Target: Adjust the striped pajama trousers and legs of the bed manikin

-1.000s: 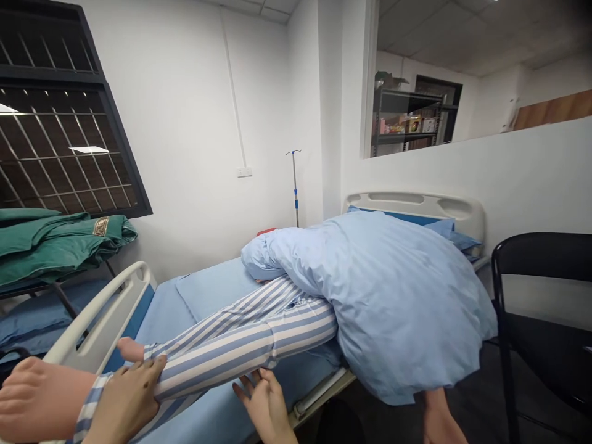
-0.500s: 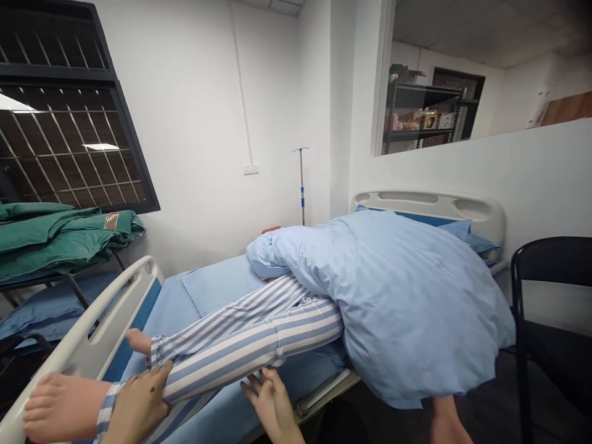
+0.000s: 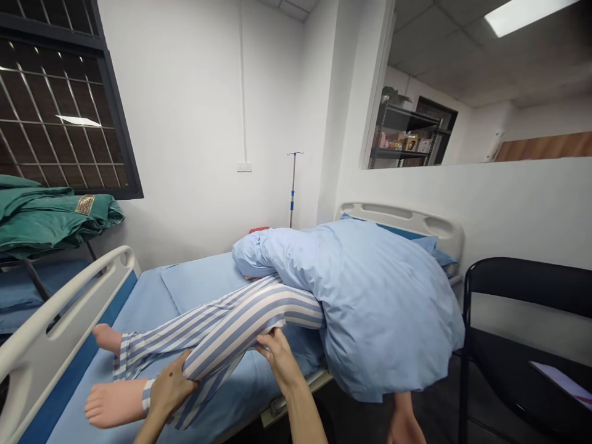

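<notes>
Two legs in blue-and-white striped pyjama trousers (image 3: 231, 320) lie across the bed, their bare feet toward the footboard. The smooth feet look like a manikin's. My left hand (image 3: 171, 382) is wrapped round the near lower leg, a little above the ankle and the near foot (image 3: 115, 402). Under the bent near knee, my right hand (image 3: 280, 357) is closed against the leg with its fingertips on the trousers; part of its grip is hidden. A light blue quilt (image 3: 370, 302) covers the upper body and hangs over the bed's near side.
The footboard (image 3: 69, 308) is at the left and the headboard (image 3: 407, 216) at the back right. A black chair (image 3: 531, 271) stands right of the bed. Behind it rises a drip stand (image 3: 292, 185). Green folded bedding (image 3: 55, 216) lies at the left.
The near leg is now more bent at the knee, its foot moved right, in from the footboard. My right hand has closed under the knee. The view has shifted right.
</notes>
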`<state>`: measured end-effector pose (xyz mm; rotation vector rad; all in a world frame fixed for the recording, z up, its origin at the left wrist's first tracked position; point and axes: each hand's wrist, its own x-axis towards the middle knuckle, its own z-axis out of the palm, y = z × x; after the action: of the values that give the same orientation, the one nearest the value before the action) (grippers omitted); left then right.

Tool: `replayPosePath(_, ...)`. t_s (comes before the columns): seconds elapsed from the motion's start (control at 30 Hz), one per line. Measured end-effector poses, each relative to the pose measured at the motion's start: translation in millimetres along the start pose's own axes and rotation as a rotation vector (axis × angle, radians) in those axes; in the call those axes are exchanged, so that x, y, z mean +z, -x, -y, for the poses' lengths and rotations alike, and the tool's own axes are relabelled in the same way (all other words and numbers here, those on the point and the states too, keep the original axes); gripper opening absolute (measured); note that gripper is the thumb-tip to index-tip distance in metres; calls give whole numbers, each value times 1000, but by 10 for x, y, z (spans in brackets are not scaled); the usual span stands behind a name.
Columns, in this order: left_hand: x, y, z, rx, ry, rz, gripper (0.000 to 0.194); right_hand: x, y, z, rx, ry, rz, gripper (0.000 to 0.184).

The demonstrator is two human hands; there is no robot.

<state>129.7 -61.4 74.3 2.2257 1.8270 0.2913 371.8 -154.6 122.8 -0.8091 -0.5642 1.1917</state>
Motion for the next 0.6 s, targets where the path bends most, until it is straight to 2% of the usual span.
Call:
replayPosePath(0.13,273,-10,64,32,94,54,48,-21,-23,-154,36,44,-4,43)
replayPosePath(0.27,460,15,145,23,135,48,39,5,13,-300,55,77,-21,46)
replayPosePath(0.47,502,-4,183,51,109,45,37,41,36,-298,54,93,-31,51)
replayPosePath(0.6,484,-15,230,70,53,70,46,-3,18,-303,59,88,-21,47)
